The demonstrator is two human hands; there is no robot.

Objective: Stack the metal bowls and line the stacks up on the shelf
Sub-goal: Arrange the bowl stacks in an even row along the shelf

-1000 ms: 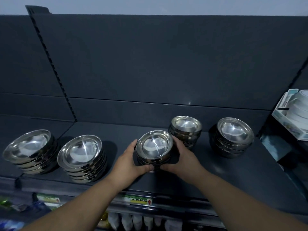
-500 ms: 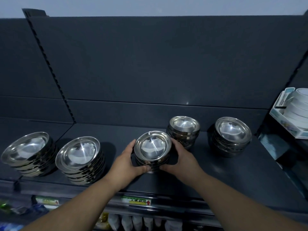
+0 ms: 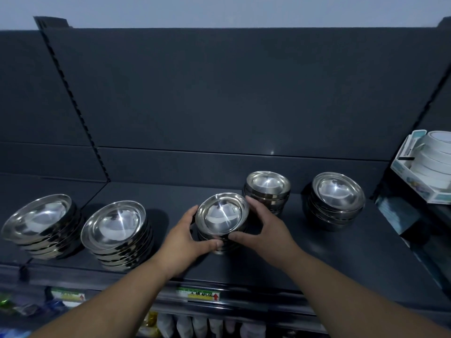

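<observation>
I am looking down at a dark grey shelf (image 3: 305, 252) with a matt, bare top, backed by dark panels (image 3: 231, 93) and a slotted upright (image 3: 73, 101) on the left. Above the panels runs a pale wall (image 3: 219, 8). Both hands are on the middle stack of metal bowls (image 3: 221, 214), near the shelf's front edge: my left hand (image 3: 184, 236) wraps its left side and my right hand (image 3: 264, 226) its right, fingers clamped on the stack, thumbs meeting at its near side. Just behind and to the right stands a second small stack (image 3: 268, 187), touching or nearly touching the right hand; I cannot tell which. Farther right is a third stack (image 3: 338, 198). On the left are two wider stacks (image 3: 114, 226) (image 3: 39, 218), both leaning. A price label (image 3: 197, 294) is on the shelf's front rail, and a white boxed set of dishes (image 3: 427, 164) stands at the right edge.
</observation>
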